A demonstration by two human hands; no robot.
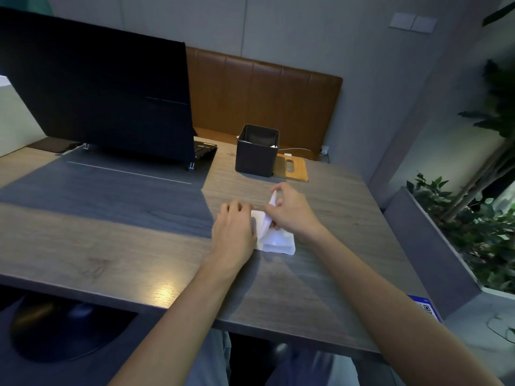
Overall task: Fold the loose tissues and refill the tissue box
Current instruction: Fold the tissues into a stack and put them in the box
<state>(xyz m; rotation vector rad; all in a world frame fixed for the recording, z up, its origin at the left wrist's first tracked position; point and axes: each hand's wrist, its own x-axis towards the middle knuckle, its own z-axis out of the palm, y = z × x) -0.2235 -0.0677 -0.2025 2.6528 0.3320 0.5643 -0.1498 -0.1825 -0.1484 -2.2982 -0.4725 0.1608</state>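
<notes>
A white tissue [274,240] lies partly folded on the wooden table [320,274], between both hands. My left hand [232,229] rests on its left edge with curled fingers, covering that side. My right hand [289,208] pinches an upper flap of the tissue and lifts it off the table. Behind them stands a dark square tissue box [256,151], open at the top, with a bit of white showing inside. Its wooden lid [291,168], with a slot in it, lies flat to the right of the box.
A large dark monitor [106,98] stands at the back left, a dark keyboard edge [204,150] beside it. A brown padded bench back [264,96] is behind the table. A grey planter with green plants [473,229] runs along the right.
</notes>
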